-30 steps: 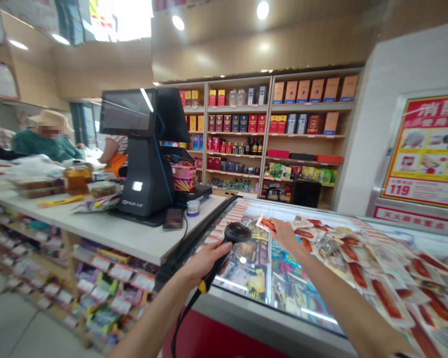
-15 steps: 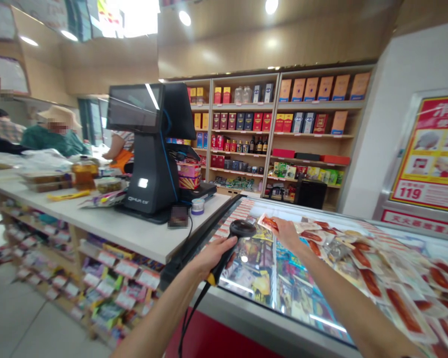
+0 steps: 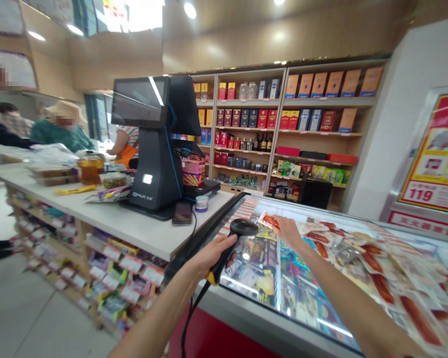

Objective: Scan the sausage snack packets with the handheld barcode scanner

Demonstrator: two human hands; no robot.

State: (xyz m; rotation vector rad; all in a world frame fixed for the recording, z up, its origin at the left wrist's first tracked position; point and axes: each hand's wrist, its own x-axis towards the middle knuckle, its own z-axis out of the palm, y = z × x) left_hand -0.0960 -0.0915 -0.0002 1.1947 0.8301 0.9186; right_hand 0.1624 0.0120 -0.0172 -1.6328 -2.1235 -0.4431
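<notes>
My left hand (image 3: 217, 251) is wrapped round the handle of a black and yellow barcode scanner (image 3: 244, 227), whose cable hangs down past the freezer's front. The scanner's head is over the glass top of a chest freezer (image 3: 261, 309), pointing toward the other hand. My right hand (image 3: 286, 230) grips a small packaged sausage (image 3: 270, 221) in clear wrapping near the freezer's far side. Under my right forearm and beyond it, many packaged sausages (image 3: 384, 288) are spread over the glass. Colourful frozen packs show through the lid.
On the left, a white counter (image 3: 153, 233) carries a cash register (image 3: 155, 164), a round tub (image 3: 201, 203) and a jar of amber liquid (image 3: 90, 170). Snack shelves (image 3: 115, 278) run below it. People stand behind and at the counter's far end. Boxed goods fill wall shelves (image 3: 246, 103).
The view has turned slightly left, so everything sits a little further right. Both hands keep nearly the same places, with the scanner and the packaged sausage still held.
</notes>
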